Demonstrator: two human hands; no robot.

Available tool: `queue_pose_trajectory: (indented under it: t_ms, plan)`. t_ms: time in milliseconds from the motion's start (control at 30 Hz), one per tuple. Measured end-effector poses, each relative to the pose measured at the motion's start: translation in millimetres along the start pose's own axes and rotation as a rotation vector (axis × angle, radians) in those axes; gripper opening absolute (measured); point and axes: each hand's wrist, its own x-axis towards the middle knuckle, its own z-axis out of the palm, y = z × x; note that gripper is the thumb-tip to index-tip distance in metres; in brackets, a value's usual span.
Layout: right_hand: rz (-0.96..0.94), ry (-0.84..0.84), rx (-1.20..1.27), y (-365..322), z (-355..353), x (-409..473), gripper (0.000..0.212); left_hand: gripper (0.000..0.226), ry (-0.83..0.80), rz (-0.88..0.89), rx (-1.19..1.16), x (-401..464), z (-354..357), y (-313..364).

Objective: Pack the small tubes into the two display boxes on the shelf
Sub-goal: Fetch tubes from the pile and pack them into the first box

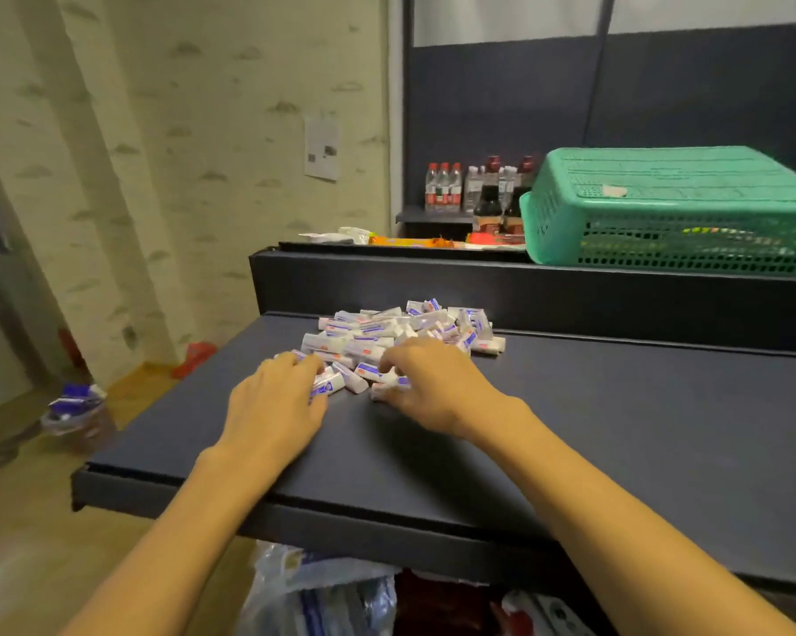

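A green perforated plastic basket [671,208] sits upside down on the raised back ledge [433,286] of the dark shelf [616,429], and through its mesh wall some yellow-green and red items show, too blurred to name. Left of it on the same ledge lie a few flat packets [387,240], white and orange, and behind them a lower dark shelf carries clear water bottles with red labels [443,188] beside dark soda bottles [488,204]. Under the shelf's front edge a clear plastic bag [313,599] holds blue-and-white packages; another small bag [77,408] with blue-and-white contents rests on the floor to the left. The small tubes [400,330] — white with blue and red print — lie in a loose heap on the shelf top, close to the back ledge, and the heap's near edge reaches both hands. The left hand [277,401] lies palm down, fingers curled over the tubes at the heap's near left corner, with one tube poking out beneath the fingertips; it appears to grip them, though the hold itself is hidden under the hand. The right hand [437,387] is also palm down, its fingers bent and pinching a tube or two at the near right edge — a white end shows under the thumb. Both forearms stretch forward over the shelf's front lip, bare, wrists roughly level with the surface.
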Motion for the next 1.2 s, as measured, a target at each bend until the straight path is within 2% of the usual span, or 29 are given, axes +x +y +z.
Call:
queue_pose_trajectory:
  t_ms: [300, 467, 600, 767, 933, 1067, 1200]
  plan:
    - [0.135, -0.048, -0.116, -31.0, 11.9, 4.8, 0.027, 0.024, -0.032, 0.123, -0.177, 16.4, 19.3, -26.5]
    - [0.249, -0.044, -0.063, -38.5, 12.8, 1.6, 0.023, 0.022, -0.046, 0.171, -0.216, 20.9, 21.5, -29.4]
    - [0.310, -0.023, -0.040, -34.6, 14.1, -4.0, 0.035, 0.018, -0.058, 0.186, -0.279, 14.9, 17.9, -35.3]
    - [0.300, 0.105, 0.082, -33.6, 4.5, -8.7, 0.044, 0.017, -0.006, 0.188, -0.327, 12.5, 1.9, -40.2]
    - [0.232, 0.274, 0.173, -37.3, -11.6, -7.8, 0.018, 0.045, 0.046, 0.307, -0.429, 14.1, -9.5, -39.8]
    - [0.238, 0.347, 0.258, -39.0, -15.4, -12.4, 0.018, 0.029, 0.015, 0.351, -0.498, 17.0, -8.7, -36.5]
    - [0.254, 0.426, 0.280, -35.6, -14.7, -24.3, 0.015, 0.044, -0.037, 0.389, -0.567, 19.0, -7.7, -30.0]
